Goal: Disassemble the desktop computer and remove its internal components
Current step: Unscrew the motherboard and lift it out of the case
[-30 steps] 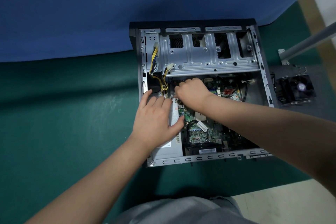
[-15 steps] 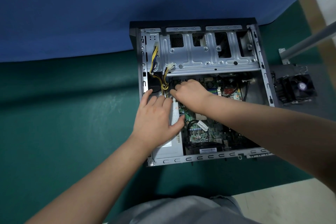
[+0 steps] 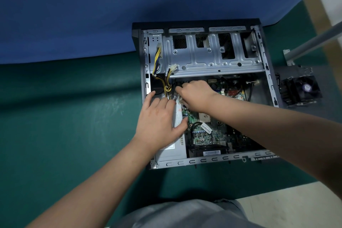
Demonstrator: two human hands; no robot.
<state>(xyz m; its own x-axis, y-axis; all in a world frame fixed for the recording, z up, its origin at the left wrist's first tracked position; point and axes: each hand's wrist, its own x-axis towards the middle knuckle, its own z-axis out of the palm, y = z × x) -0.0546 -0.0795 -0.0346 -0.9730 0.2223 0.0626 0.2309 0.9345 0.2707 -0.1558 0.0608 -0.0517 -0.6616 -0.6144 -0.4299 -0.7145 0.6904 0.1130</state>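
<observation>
Now freeing a cable plug at the motherboard's far-left corner.

Head view: my left hand [image 3: 159,118] lies flat, fingers relaxed, on the power supply [image 3: 174,151] inside the open case [image 3: 203,163], near the surface's far edge. My right hand [image 3: 194,96] is clenched by the yellow cables [image 3: 167,85]; what it pinches I cannot tell. I'd pull straight up, bracing the case.

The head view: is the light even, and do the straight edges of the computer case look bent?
Head view: uneven light, with a broad dark shadow band lying across the green mat left of the computer case; wide-angle distortion bows the case's edges and the blue backdrop; the motherboard interior is dim; the picture is fairly sharp overall.
</observation>
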